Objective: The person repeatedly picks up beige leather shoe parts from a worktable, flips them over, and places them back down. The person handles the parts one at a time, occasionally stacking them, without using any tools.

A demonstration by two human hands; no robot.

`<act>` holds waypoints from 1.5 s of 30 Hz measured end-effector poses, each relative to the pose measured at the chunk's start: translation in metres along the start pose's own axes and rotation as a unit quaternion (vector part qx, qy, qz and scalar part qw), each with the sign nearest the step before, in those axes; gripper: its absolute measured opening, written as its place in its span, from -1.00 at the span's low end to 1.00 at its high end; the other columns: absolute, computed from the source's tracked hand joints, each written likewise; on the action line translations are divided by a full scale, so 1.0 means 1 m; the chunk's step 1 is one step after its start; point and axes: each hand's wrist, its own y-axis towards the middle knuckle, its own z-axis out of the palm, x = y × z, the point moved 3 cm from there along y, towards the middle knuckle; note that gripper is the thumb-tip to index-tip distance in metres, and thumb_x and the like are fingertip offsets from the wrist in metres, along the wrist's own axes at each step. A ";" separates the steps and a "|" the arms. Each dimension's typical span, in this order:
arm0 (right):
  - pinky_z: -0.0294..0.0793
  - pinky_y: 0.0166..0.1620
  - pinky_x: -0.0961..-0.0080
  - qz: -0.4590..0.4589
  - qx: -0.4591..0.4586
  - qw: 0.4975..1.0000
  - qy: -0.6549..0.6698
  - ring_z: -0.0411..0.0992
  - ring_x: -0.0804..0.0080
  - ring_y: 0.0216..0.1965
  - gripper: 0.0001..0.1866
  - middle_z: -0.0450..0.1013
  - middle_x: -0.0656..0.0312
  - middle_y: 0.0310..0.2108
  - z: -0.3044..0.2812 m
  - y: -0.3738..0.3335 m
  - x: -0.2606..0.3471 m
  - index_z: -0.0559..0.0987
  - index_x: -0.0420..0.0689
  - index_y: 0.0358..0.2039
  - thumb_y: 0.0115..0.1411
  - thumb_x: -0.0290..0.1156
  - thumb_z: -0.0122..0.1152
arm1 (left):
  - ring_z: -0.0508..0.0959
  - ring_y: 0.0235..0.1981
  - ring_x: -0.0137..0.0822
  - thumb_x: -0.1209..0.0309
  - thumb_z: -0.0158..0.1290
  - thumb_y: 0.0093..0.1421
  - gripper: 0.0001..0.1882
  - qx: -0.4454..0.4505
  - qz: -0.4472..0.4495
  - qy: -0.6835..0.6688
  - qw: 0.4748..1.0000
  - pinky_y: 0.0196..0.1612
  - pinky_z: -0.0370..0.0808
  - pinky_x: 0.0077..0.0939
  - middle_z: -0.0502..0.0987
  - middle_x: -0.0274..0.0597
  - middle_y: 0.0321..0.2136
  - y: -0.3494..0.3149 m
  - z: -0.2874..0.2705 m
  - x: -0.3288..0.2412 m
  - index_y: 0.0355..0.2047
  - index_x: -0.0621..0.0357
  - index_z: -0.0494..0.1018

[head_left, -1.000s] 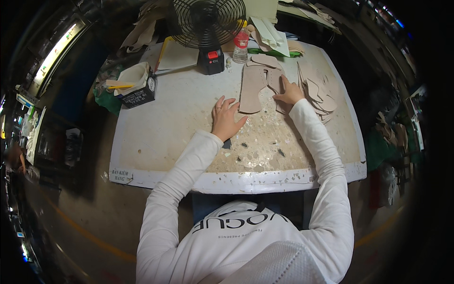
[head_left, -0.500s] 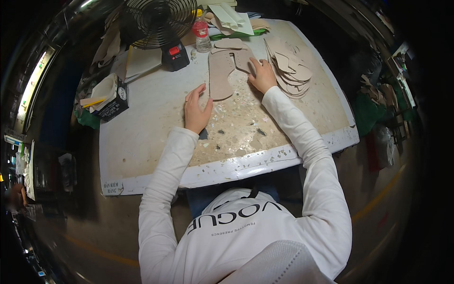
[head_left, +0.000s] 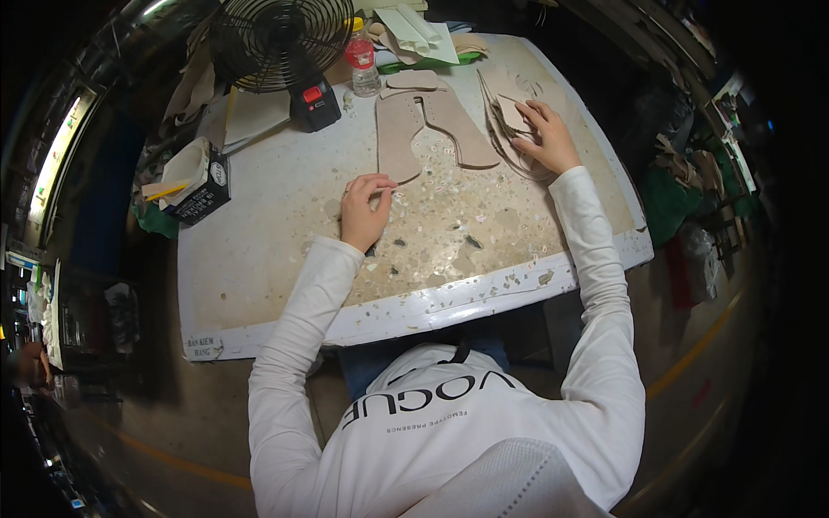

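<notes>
My right hand [head_left: 551, 138] is closed on the edges of flat beige cut pieces [head_left: 494, 121] in the pile at the right, several of them tipped on edge. My left hand [head_left: 366, 209] has its fingers bent together, fingertips by the lower corner of a left stack of beige cut pieces [head_left: 398, 142]. Anything between those fingertips is too small to make out. Beside that stack lies a matching right stack [head_left: 462, 138], with a row of small holes along its inner edge. A smaller rounded beige piece [head_left: 412, 80] lies across the top of the two.
A black fan [head_left: 285, 47] stands at the back left, next to a plastic bottle [head_left: 363, 69] with a yellow cap. A box [head_left: 200, 186] holding a yellow pencil sits at the left edge. Papers [head_left: 419, 39] lie at the back. Small scraps litter the tabletop [head_left: 276, 259].
My right hand has moved right, from the right stack to the pile, whose pieces now tip up. My left hand's spread fingers have drawn together near the left stack's lower corner.
</notes>
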 end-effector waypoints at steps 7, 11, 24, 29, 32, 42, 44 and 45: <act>0.42 -0.06 0.43 -0.005 -0.036 0.996 0.085 0.45 0.18 -0.15 -0.54 0.47 0.15 -0.14 -0.007 0.009 -0.021 0.53 -0.03 -0.09 -0.10 -0.42 0.27 | 0.51 -0.19 -0.19 0.50 0.06 0.06 -0.89 -0.002 0.002 -0.008 1.000 -0.09 0.42 -0.41 0.55 -0.17 -0.28 -0.001 0.000 0.001 -0.40 0.10 0.57; 0.43 -0.09 0.34 0.011 -0.079 0.996 0.041 0.46 0.10 -0.18 -0.61 0.49 0.12 -0.17 0.000 0.018 -0.031 0.55 0.00 -0.12 -0.05 -0.38 0.26 | 0.52 -0.21 -0.21 0.51 0.06 0.06 -0.89 0.005 -0.003 -0.019 1.000 -0.13 0.45 -0.45 0.54 -0.15 -0.28 0.000 0.002 0.003 -0.40 0.13 0.56; 0.46 -0.19 0.38 0.009 -0.199 0.975 -0.099 0.52 0.19 -0.22 -0.64 0.52 0.09 -0.29 -0.142 0.118 0.004 0.52 0.15 -0.07 0.07 -0.19 0.19 | 0.53 -0.26 -0.22 0.55 0.05 0.07 -0.91 -0.014 -0.020 -0.071 0.997 -0.17 0.47 -0.46 0.53 -0.16 -0.30 0.000 -0.001 0.005 -0.41 0.16 0.54; 0.36 -0.24 0.65 -0.141 -0.085 0.958 0.233 0.36 0.63 -0.35 -0.81 0.49 0.33 -0.39 -0.201 0.073 0.098 0.57 -0.25 -0.34 -0.03 -0.54 0.15 | 0.52 -0.25 -0.25 0.57 0.03 0.09 -0.90 -0.058 -0.025 -0.077 0.995 -0.19 0.48 -0.50 0.50 -0.16 -0.31 0.003 -0.003 0.006 -0.38 0.18 0.52; 0.38 -0.22 0.65 -0.115 -0.005 0.948 0.298 0.39 0.62 -0.32 -0.73 0.51 0.31 -0.37 -0.180 0.052 0.126 0.56 -0.23 -0.22 0.02 -0.46 0.17 | 0.52 -0.22 -0.31 0.57 0.02 0.12 -0.84 -0.065 -0.073 -0.194 0.976 -0.20 0.49 -0.53 0.48 -0.15 -0.22 0.005 -0.005 0.007 -0.25 0.21 0.47; 0.39 -0.18 0.70 0.007 0.294 0.891 0.347 0.44 0.61 -0.31 -0.63 0.54 0.29 -0.32 0.033 0.036 0.120 0.53 -0.23 -0.10 0.09 -0.34 0.28 | 0.42 -0.51 -0.54 0.23 -0.14 0.30 -0.61 0.093 -0.282 -0.386 0.873 -0.52 0.36 -0.67 0.52 -0.19 -0.37 -0.008 0.012 0.005 0.05 0.18 0.30; 0.39 -0.13 0.67 0.014 0.234 0.923 0.305 0.45 0.59 -0.27 -0.64 0.54 0.25 -0.27 0.060 0.036 0.109 0.53 -0.19 -0.08 0.10 -0.36 0.25 | 0.42 -0.59 -0.55 0.27 -0.04 0.25 -0.61 0.077 -0.258 -0.270 0.924 -0.54 0.36 -0.66 0.54 -0.25 -0.49 -0.008 0.011 0.009 0.03 0.20 0.33; 0.39 -0.11 0.64 0.024 0.181 0.910 0.373 0.46 0.56 -0.24 -0.68 0.53 0.21 -0.23 0.070 0.039 0.107 0.54 -0.13 -0.08 0.13 -0.37 0.20 | 0.43 -0.57 -0.57 0.30 -0.02 0.24 -0.62 0.084 -0.262 -0.246 0.930 -0.52 0.39 -0.68 0.52 -0.30 -0.51 -0.009 0.010 0.011 0.03 0.18 0.34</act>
